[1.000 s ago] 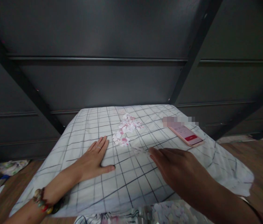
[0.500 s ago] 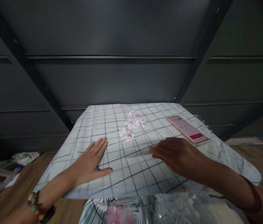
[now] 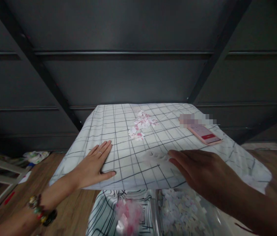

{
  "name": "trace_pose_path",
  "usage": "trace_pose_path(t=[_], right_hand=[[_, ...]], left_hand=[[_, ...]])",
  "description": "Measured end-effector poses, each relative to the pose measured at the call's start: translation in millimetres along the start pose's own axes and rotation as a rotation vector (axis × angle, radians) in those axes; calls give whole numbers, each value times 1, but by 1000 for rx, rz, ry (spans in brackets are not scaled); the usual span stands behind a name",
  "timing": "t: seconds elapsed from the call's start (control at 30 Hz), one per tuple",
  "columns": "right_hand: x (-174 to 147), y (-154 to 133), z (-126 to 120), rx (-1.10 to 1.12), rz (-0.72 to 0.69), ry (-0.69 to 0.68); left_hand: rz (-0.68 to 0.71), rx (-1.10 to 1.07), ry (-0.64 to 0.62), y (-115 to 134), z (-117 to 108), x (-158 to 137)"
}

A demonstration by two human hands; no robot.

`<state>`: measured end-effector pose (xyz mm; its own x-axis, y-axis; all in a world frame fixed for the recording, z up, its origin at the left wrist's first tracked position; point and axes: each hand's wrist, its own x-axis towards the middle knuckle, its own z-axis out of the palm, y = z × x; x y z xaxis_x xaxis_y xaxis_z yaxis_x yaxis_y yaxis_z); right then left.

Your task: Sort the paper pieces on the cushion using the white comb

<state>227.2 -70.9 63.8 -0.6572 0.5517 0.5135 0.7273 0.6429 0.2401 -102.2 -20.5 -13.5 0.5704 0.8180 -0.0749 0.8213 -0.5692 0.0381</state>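
My left hand (image 3: 96,164) lies flat on the white checked cloth (image 3: 119,124), fingers stretched out and a ring on one of them. In my right hand (image 3: 197,167), thumb and fingers pinch the edge of a thin translucent plastic bag (image 3: 156,156). The bag is blurred and extends left over the cloth, so whether it touches the cloth I cannot tell. Beyond both hands is a loose heap of white and pink paper scraps (image 3: 142,124).
A phone (image 3: 206,134) in a pink case lies at the right. Below the near edge are a clear container (image 3: 182,209) of paper pieces and a pink-and-white bundle (image 3: 128,214) on striped cloth. A dark panelled wall (image 3: 128,82) stands behind the table; a white chair-like frame (image 3: 3,170) is at left.
My right hand has shifted slightly right and nearer to me, and the plastic bag shows wider and less flat. My left hand stays flat on the cloth. The view has tilted a little.
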Motion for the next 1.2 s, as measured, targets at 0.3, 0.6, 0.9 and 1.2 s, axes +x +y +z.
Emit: trace_pose_path(t=[0.3,0.6,0.9,1.2], right_hand=[[10,-43,-27,115,-126,-18],[12,-27,-30,107,-116,29],[43,63,22,-40,34,-63],[68,99,63,22,-107,-101]], left_hand=[[1,-13,17,-2,0,-10],[-4,-20,7,0,-2,-10],[-104,-88,-91,-2,-42,51],[46,-261,-75,-10,-42,129]])
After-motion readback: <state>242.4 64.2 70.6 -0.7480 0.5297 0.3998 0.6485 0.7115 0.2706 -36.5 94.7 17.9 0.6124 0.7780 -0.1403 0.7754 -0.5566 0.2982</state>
